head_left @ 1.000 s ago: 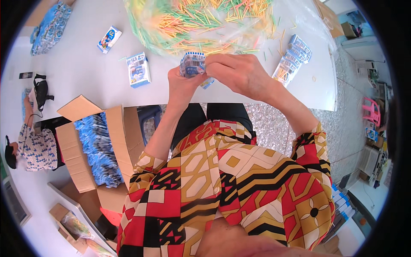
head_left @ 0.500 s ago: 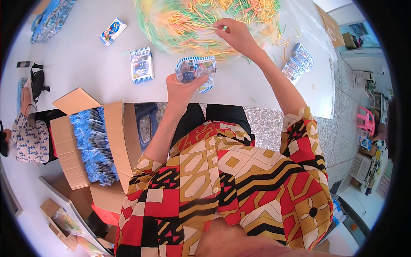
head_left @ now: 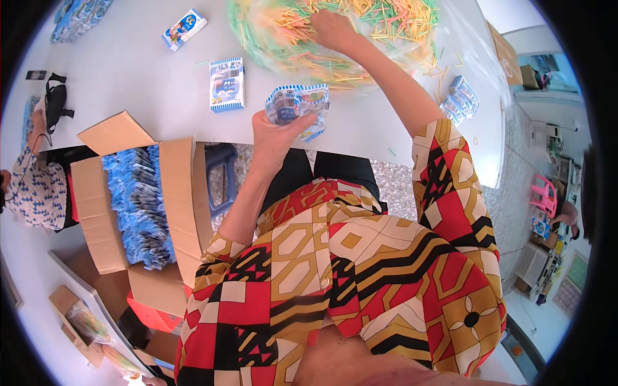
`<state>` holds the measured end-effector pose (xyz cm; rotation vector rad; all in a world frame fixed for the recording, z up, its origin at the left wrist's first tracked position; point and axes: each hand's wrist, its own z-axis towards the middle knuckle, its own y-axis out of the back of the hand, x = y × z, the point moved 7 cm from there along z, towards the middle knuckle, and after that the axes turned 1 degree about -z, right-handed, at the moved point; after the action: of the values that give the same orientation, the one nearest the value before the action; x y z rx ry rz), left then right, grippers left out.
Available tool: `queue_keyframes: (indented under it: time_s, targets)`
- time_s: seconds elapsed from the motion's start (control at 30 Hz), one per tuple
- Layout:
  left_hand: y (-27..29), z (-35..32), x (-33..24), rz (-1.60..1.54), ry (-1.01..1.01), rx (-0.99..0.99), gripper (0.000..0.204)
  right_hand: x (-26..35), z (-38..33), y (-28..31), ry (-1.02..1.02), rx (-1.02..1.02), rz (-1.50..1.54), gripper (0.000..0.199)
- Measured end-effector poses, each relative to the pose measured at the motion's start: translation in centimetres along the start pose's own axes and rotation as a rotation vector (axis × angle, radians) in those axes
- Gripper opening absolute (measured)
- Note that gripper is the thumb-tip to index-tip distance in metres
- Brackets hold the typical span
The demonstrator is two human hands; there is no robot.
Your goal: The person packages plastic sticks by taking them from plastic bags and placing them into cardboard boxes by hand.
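Packets (head_left: 298,106) at frame centre-top, gripped in left hand (head_left: 275,132) fingers over bench (head_left: 148,96) edge. Right hand (head_left: 331,29) fingers closed in stick pile (head_left: 335,38), upper frame, well apart from packets.

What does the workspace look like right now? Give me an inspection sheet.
Surface: white table, mostly bare at its near edge.
Job's things: small blue-and-white packet held over the table edge; big heap of coloured sticks in clear plastic at the far side.
Clutter: two small printed boxes; a stack of blue packets; loose sticks scattered nearby.
Grip: left hand closed on the packet; right hand reaching into the stick heap.
Cables: nothing seen.
Surroundings: open cardboard carton of blue packets at the left, blue stool under the table, another person's patterned sleeve at far left.
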<state>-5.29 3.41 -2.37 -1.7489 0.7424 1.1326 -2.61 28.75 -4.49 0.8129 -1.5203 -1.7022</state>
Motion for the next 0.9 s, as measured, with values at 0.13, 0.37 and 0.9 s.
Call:
queue_keyframes:
  time_s: [0.13,0.37,0.9]
  targets:
    - [-0.5,0.0,-0.2,0.003,0.013,0.019,0.035,-0.9,0.8,-1.2,0.008,-0.034,-0.04,0.013]
    - [-0.2,0.0,0.0,-0.005,0.01,0.021,0.035,-0.1,-0.3,-1.1,-0.022,-0.052,-0.013,0.014]
    - [-1.8,0.4,0.2,0.031,0.012,0.081,0.035,-8.4,-7.4,3.8,-0.18,-0.267,0.917,0.022]
